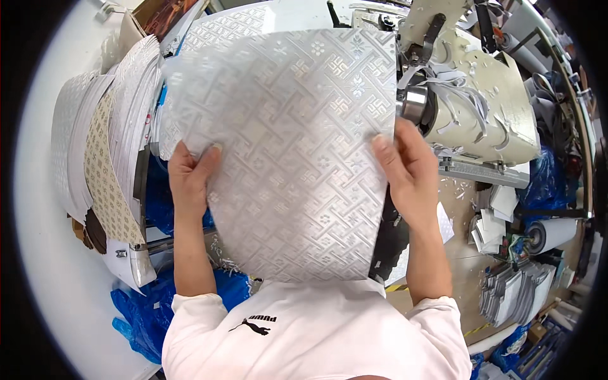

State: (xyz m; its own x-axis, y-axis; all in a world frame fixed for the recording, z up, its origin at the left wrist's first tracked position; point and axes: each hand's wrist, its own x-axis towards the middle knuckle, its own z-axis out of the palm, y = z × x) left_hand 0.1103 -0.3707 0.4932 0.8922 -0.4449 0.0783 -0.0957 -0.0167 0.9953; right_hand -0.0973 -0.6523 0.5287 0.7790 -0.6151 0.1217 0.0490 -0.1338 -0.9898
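A large silvery-white sheet (297, 152) with an embossed lattice and small flower pattern is held up in front of my chest, over the table edge. My left hand (189, 177) pinches its left edge, thumb on top. At the opposite edge my right hand (410, 171) grips it, the thumb lying on the face and the fingers behind. The sheet hides part of the table and whatever is under it. Just beyond my right hand stands a cream-coloured machine (487, 107) with a shiny metal cylinder (415, 98).
Thin white offcut strips (459, 92) lie on the machine. A fanned stack of patterned sheets (130, 95) stands at the left, with a beige patterned piece (109, 164) against it. Blue plastic bags (149, 316) hang below left. Bundled grey-white pieces (516, 291) sit at the lower right.
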